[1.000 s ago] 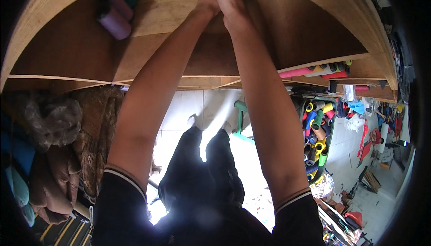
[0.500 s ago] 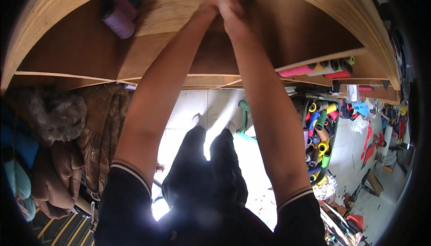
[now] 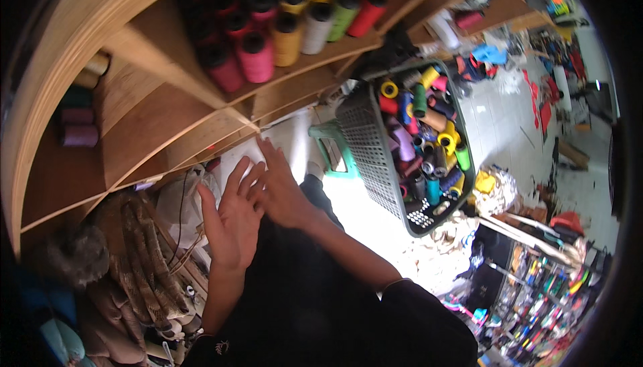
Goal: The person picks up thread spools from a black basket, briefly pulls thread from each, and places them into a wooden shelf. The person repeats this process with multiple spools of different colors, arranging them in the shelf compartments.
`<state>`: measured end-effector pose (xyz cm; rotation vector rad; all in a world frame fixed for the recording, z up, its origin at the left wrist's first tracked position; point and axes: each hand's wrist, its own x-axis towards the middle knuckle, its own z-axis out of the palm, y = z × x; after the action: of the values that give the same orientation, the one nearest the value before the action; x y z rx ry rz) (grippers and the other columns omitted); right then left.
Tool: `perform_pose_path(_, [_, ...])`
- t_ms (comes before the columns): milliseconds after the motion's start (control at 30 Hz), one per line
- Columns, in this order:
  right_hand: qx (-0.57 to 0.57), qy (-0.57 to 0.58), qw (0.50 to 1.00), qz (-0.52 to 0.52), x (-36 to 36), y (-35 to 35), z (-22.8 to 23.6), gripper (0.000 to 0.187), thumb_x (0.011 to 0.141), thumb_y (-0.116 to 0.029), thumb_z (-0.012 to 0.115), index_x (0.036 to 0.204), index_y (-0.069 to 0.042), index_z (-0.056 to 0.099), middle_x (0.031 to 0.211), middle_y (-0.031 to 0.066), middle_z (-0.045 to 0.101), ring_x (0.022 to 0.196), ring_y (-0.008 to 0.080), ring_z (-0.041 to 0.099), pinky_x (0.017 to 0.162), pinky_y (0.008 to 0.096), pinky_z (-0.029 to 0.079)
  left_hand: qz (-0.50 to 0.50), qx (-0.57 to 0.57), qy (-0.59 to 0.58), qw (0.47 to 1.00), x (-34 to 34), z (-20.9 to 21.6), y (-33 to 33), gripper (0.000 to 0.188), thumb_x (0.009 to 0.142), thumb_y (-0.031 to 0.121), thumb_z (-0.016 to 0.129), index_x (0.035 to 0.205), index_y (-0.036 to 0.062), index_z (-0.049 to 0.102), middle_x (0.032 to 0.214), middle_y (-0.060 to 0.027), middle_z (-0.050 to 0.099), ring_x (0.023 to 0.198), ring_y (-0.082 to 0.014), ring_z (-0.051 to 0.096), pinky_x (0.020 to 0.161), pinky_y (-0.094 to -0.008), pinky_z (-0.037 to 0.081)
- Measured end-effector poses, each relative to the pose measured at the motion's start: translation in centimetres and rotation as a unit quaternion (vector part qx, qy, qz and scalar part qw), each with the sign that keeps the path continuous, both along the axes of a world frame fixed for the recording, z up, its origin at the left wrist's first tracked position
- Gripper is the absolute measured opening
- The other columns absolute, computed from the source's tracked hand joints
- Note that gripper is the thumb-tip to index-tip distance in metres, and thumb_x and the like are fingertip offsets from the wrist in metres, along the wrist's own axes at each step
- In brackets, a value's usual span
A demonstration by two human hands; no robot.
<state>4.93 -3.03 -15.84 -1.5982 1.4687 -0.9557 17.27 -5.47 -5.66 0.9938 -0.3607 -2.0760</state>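
Observation:
My left hand (image 3: 233, 223) is raised in front of my dark clothes, palm showing and fingers spread, with nothing in it. Close beside it, my right hand (image 3: 284, 193) has its fingers stretched out and is empty; the hands overlap slightly at the fingers, and I cannot tell whether they touch. Ahead stands a wooden shelf (image 3: 151, 129) with square compartments. One compartment holds upright thread cones in rows, among them a pink cone (image 3: 256, 57), a white cone (image 3: 317, 29) and a red cone (image 3: 368, 13). A purple cone (image 3: 80, 135) lies in the left compartment.
Right of my hands, a dark plastic basket (image 3: 368, 142) holds many mixed thread spools. A green stool (image 3: 333, 147) stands between it and the shelf. Brown fabric (image 3: 134, 253) and puffy cushions (image 3: 114, 323) are piled at left. Clutter covers the floor (image 3: 499, 122) at far right.
Both hands have come down and back from inside the shelf and moved apart a little. The view has turned right, bringing the rows of cones and the whole basket into sight.

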Motion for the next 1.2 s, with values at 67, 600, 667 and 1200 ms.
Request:
perform_pose_path(67, [0.173,-0.321,0.92,-0.143,-3.1,1.4,-2.3,0.07,0.097,-0.053,0.034,0.143,0.0,0.035,0.153,0.0229,0.024,0.143,0.0392,0.018,0.114,0.0527,0.016,-0.086,-0.207,-0.023,0.974,-1.9,-0.1,0.7,0.083,0.09,0.066,0.042,0.145,0.0051,0.028,0.147,-0.0172,0.035,0.136,-0.0294,0.033,0.11,-0.049,0.024])
perform_pose_path(600, [0.116,-0.034,0.84,-0.529,-27.2,18.8,-8.0,0.024,0.081,-0.009,0.068,0.103,-0.001,0.061,0.098,0.0122,0.064,0.087,0.019,0.063,0.069,0.0305,0.049,-0.414,-0.403,-0.46,0.674,-6.4,-13.5,4.6,0.032,0.09,0.014,0.063,0.119,0.0025,0.058,0.119,-0.0154,0.062,0.113,-0.0307,0.058,0.095,-0.0381,0.044])
perform_pose_path(667, [0.081,0.077,0.861,-0.497,-29.5,18.6,-8.8,0.037,0.077,-0.012,0.072,0.109,-0.001,0.059,0.101,0.0139,0.064,0.087,0.0227,0.064,0.072,0.0328,0.05,-0.409,-0.364,-0.473,0.69,-6.5,-13.7,4.5,0.03,0.091,0.013,0.062,0.119,0.0038,0.058,0.117,-0.0145,0.062,0.11,-0.0295,0.059,0.093,-0.0377,0.045])
perform_pose_path(1200, [0.311,-0.052,0.896,-0.314,-37.6,23.3,-7.1,0.021,0.088,-0.021,0.067,0.095,-0.002,0.062,0.089,0.0055,0.065,0.084,0.0128,0.062,0.076,0.027,0.047,-0.364,-0.336,-0.455,0.74,-14.2,-13.8,5.1,0.025,0.091,0.015,0.062,0.114,0.0049,0.06,0.111,-0.0099,0.064,0.104,-0.0239,0.061,0.088,-0.0366,0.047])
